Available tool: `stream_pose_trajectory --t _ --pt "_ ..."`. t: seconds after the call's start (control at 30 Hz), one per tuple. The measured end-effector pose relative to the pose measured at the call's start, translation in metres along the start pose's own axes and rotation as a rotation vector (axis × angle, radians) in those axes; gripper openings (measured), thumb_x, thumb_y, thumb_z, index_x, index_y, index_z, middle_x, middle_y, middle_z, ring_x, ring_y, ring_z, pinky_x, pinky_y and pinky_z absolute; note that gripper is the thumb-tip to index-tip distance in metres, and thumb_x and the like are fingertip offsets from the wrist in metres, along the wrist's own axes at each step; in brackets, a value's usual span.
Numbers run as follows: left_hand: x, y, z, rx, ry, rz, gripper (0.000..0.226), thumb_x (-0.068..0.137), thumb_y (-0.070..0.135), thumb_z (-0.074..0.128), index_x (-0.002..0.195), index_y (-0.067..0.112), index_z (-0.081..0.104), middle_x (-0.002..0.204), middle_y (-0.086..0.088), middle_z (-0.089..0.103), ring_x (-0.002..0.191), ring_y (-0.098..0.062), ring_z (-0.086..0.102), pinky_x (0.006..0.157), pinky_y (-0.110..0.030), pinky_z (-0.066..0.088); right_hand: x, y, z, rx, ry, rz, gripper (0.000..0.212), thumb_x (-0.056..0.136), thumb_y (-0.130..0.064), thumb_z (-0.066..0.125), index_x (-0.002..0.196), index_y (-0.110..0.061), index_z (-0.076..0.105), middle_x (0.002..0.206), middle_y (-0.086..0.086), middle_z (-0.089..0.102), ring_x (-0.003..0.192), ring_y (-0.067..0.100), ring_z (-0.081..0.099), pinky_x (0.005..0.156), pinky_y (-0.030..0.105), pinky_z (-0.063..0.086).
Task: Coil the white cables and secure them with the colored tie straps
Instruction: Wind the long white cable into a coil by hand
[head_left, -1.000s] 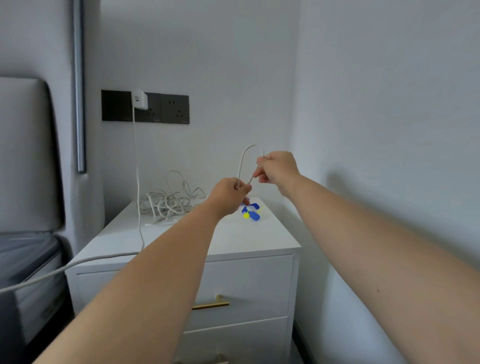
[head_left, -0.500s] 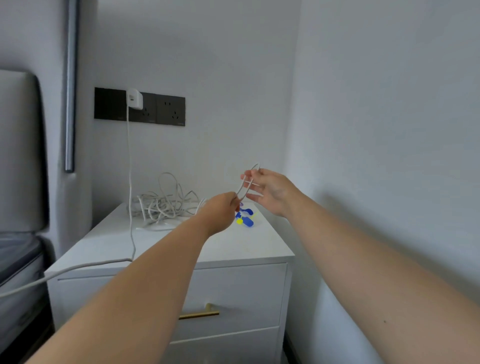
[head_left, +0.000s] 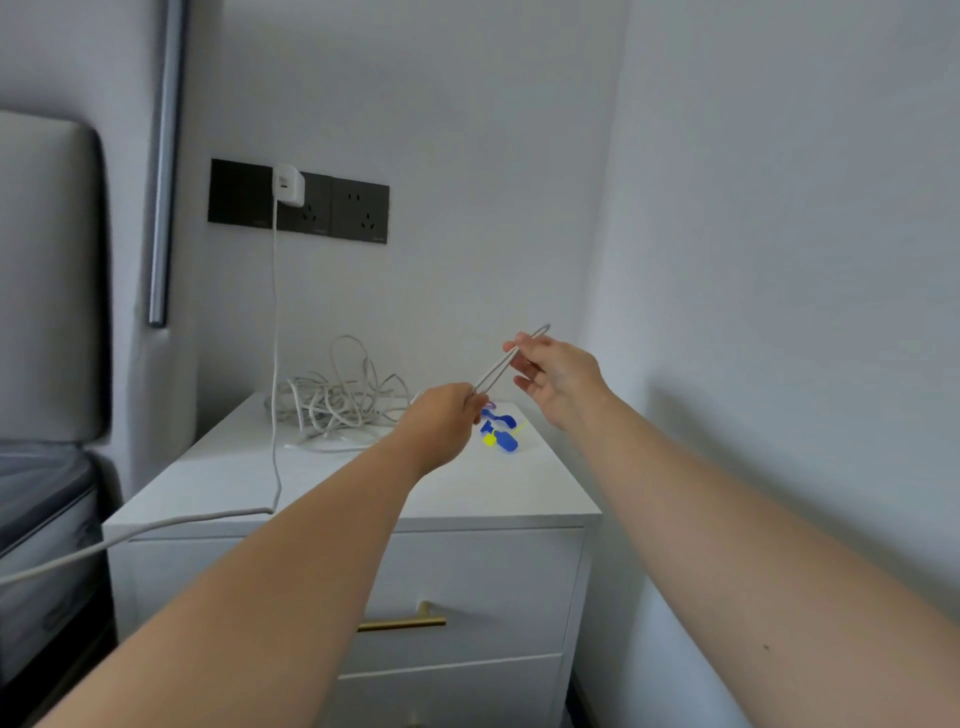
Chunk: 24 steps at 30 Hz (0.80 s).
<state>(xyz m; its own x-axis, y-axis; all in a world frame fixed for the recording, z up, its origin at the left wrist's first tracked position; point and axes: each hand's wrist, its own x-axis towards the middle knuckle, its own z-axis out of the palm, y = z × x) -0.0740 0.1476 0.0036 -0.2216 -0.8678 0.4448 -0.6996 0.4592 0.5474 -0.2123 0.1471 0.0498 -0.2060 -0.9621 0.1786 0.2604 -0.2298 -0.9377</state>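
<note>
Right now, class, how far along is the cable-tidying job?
Done: nothing coiled or tied. In hand: left hand and right hand hold one narrow cable loop taut. Left: the tangled cable pile is loose and the tie straps lie unused on the nightstand.

Single wide-angle view from the person's head, facing forward and slightly down along both outstretched forearms; the left hand (head_left: 447, 415) and right hand (head_left: 558, 374), with a doubled white cable (head_left: 501, 364) between them, sit near mid-frame at arm's reach; just beyond, the white nightstand (head_left: 519, 499) shows its top from above and its drawers front-on; the black socket panel (head_left: 358, 210) lies upper left; a grey headboard (head_left: 47, 270) fills the left edge.
</note>
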Motion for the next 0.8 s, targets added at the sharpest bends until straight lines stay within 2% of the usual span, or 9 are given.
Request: stream_pose_trajectory --t 0.03,0.1,0.23,0.43,0.53,0.63,0.7,0.77,0.8 --pt "0.0 -0.002 0.0 0.022 0.009 0.003 0.029 0.101 0.024 0.033 0.082 0.011 0.051 0.078 -0.003 0.051 0.083 -0.028 0.05 0.065 -0.028 0.032 -0.001 0.0 0.002 -0.004 -0.024 0.016 0.005 0.087 -0.01 0.063 0.09 -0.009 0.059 0.081 0.003 0.067 0.073 0.012 0.059 0.067 0.027 0.046" --pt "-0.001 -0.006 -0.001 0.062 0.022 0.002 0.028 0.101 0.025 0.032 0.084 0.012 0.05 0.081 -0.005 0.05 0.079 -0.026 0.048 0.068 -0.029 0.033 -0.001 0.001 0.005 -0.043 -0.065 0.041 0.01 0.089 -0.011 0.061 0.079 -0.01 0.062 0.083 0.003 0.066 0.074 0.013 0.057 0.069 0.028 0.047" --pt "0.005 -0.013 -0.007 0.06 0.041 0.004 0.03 0.101 0.026 0.033 0.082 0.012 0.05 0.079 -0.006 0.051 0.075 -0.024 0.044 0.067 -0.03 0.034 0.003 0.003 0.014 -0.165 -0.177 0.1 0.013 0.091 -0.009 0.059 0.077 -0.01 0.06 0.081 0.002 0.066 0.067 0.01 0.054 0.066 0.026 0.046" --pt "0.019 -0.018 -0.02 0.023 0.046 0.017 0.032 0.1 0.029 0.036 0.083 0.01 0.056 0.067 0.0 0.047 0.073 -0.025 0.046 0.064 -0.031 0.033 0.023 0.006 0.03 -0.177 -0.058 -0.014 0.019 0.09 -0.008 0.059 0.072 -0.01 0.062 0.077 0.003 0.067 0.065 0.009 0.055 0.07 0.025 0.046" --pt "0.027 -0.035 -0.02 0.111 0.041 0.047 0.034 0.1 0.027 0.036 0.087 0.006 0.059 0.086 -0.012 0.058 0.089 -0.033 0.053 0.072 -0.035 0.037 0.042 0.0 0.029 -0.141 0.012 -0.046 0.017 0.092 -0.01 0.056 0.076 -0.014 0.06 0.078 0.001 0.067 0.069 0.008 0.06 0.075 0.026 0.043" --pt "0.033 -0.062 -0.01 0.336 0.101 0.108 0.033 0.099 0.029 0.037 0.098 0.005 0.059 0.106 -0.013 0.05 0.101 -0.029 0.047 0.081 -0.038 0.041 0.06 -0.002 0.022 0.03 0.015 -0.028 0.014 0.096 -0.011 0.051 0.083 -0.014 0.057 0.084 0.002 0.067 0.077 0.01 0.063 0.073 0.025 0.045" --pt "0.037 -0.073 -0.003 0.373 0.217 0.073 0.03 0.097 0.033 0.043 0.093 0.008 0.058 0.101 -0.009 0.049 0.091 -0.028 0.051 0.073 -0.038 0.043 0.069 -0.003 0.018 0.11 -0.004 -0.001 0.014 0.097 -0.012 0.048 0.085 -0.012 0.055 0.089 0.005 0.068 0.082 0.014 0.066 0.072 0.025 0.049" --pt "0.04 -0.073 0.003 0.202 0.361 -0.042 0.031 0.092 0.033 0.052 0.072 0.01 0.05 0.078 -0.008 0.052 0.07 -0.028 0.051 0.06 -0.033 0.038 0.076 -0.003 0.017 0.166 -0.032 0.002 0.015 0.098 -0.012 0.045 0.085 -0.011 0.053 0.091 0.006 0.069 0.082 0.014 0.067 0.074 0.026 0.051" --pt "0.042 -0.068 0.006 0.089 0.383 -0.116 0.034 0.089 0.029 0.055 0.063 0.01 0.044 0.066 -0.007 0.05 0.062 -0.026 0.048 0.056 -0.031 0.036 0.078 -0.004 0.017 0.188 -0.044 -0.002 0.016 0.098 -0.012 0.045 0.085 -0.011 0.053 0.09 0.006 0.068 0.081 0.014 0.068 0.074 0.026 0.051"
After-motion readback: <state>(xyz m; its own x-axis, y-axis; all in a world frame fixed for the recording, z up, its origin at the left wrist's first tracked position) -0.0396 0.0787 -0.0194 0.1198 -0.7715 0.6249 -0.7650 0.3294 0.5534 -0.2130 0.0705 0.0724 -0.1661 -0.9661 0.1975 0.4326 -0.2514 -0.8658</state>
